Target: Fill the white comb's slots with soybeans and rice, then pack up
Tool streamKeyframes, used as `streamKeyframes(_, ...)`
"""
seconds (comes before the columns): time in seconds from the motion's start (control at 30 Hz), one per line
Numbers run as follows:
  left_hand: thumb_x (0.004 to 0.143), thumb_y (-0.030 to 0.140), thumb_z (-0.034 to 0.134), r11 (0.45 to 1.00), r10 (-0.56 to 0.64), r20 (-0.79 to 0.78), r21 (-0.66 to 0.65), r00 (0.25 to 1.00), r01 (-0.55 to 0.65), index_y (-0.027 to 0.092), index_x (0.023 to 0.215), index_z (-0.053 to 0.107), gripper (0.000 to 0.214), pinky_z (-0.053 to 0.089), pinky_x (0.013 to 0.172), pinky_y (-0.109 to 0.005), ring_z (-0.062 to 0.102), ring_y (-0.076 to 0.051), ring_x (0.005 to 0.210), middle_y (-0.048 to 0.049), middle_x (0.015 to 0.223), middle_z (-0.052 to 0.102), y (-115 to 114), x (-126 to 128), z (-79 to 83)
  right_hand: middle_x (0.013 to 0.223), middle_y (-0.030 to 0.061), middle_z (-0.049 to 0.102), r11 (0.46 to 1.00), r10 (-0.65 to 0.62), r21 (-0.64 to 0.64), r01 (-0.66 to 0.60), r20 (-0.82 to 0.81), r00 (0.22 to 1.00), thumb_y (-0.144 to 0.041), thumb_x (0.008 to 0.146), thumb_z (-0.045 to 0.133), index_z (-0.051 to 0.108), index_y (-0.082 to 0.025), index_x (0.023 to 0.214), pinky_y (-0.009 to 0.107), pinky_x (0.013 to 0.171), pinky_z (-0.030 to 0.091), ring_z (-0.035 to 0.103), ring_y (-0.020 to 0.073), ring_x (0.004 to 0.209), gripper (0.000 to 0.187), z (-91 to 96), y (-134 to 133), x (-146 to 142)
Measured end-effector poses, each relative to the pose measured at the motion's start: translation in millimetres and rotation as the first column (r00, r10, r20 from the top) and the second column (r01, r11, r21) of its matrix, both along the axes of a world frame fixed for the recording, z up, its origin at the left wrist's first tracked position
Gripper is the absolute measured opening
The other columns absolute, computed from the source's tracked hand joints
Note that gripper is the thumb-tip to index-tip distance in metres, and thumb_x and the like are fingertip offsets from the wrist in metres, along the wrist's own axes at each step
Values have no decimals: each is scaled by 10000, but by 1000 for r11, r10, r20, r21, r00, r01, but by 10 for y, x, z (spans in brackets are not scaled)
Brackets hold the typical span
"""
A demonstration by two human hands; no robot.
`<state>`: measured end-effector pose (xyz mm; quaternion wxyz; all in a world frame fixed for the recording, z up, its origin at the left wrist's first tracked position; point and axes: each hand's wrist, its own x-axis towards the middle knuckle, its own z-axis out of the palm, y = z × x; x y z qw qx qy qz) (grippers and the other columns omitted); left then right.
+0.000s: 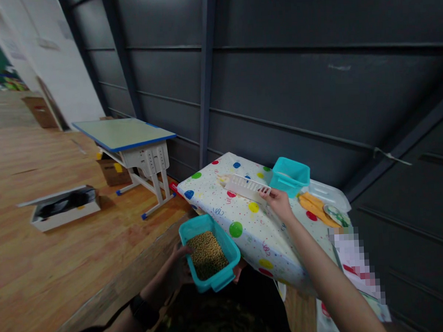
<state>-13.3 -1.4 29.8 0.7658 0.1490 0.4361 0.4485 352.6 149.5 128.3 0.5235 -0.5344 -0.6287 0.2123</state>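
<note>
My left hand [179, 268] grips the side of a turquoise plastic container [230, 251], its thumb over the rim. Dried soybeans [207, 250] lie inside, and the container is held in front of the table's near edge, above my lap. Over the tabletop, my right hand [278, 202] pinches the near end of a long white slotted plastic tray [244, 187]. Something pale yellow [222, 179] shows at the tray's far end; I cannot make out what it is. Whether the tray rests on the cloth or hangs just above it, I cannot tell.
The table wears a balloon-print cloth [211, 188]. Toward its back right are another turquoise container [290, 175], a clear lid [331, 193], an orange cloth [317, 208] and a small round patterned item [336, 215]. A dark panelled wall [277, 100] stands behind; a school desk [126, 133] is at left.
</note>
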Motion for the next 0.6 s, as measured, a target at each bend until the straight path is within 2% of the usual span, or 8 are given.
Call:
streamKeyframes(0.17, 853, 367, 849, 996, -75, -122, 48, 990, 81, 310, 1551, 480, 791, 696, 869, -558, 829, -424, 1154, -145, 1334, 818, -35, 94, 57, 720, 51, 753, 999, -44, 29, 43, 32, 999, -623, 779, 733, 809, -206, 751, 357, 673, 468, 611, 246, 702, 424, -53, -8, 53)
streamKeyframes(0.27, 852, 369, 835, 993, -104, -118, 42, 988, 109, 313, 1599, 427, 853, 698, 871, -574, 839, -416, 1124, -151, 1344, 810, -30, 144, 64, 695, 50, 743, 1000, -22, 12, 21, 41, 999, -618, 768, 750, 788, -201, 718, 353, 668, 470, 597, 235, 676, 422, -90, 8, 97)
streamKeyframes(0.37, 843, 380, 836, 989, -140, -97, 28, 985, 143, 305, 1639, 373, 924, 696, 874, -574, 832, -424, 1148, -178, 1414, 785, -17, 187, 79, 760, 63, 778, 1000, -21, 19, 21, 27, 999, -609, 790, 747, 815, -191, 775, 363, 697, 494, 624, 244, 707, 423, -119, 24, 119)
streamKeyframes(0.6, 790, 421, 871, 991, -131, -102, -5, 986, 131, 316, 1657, 380, 1002, 686, 910, -579, 794, -451, 1242, -196, 1585, 685, -45, 273, 156, 751, 60, 746, 1000, -9, -8, 9, 43, 999, -654, 803, 748, 796, -193, 766, 375, 709, 489, 633, 252, 708, 465, -166, 19, 165)
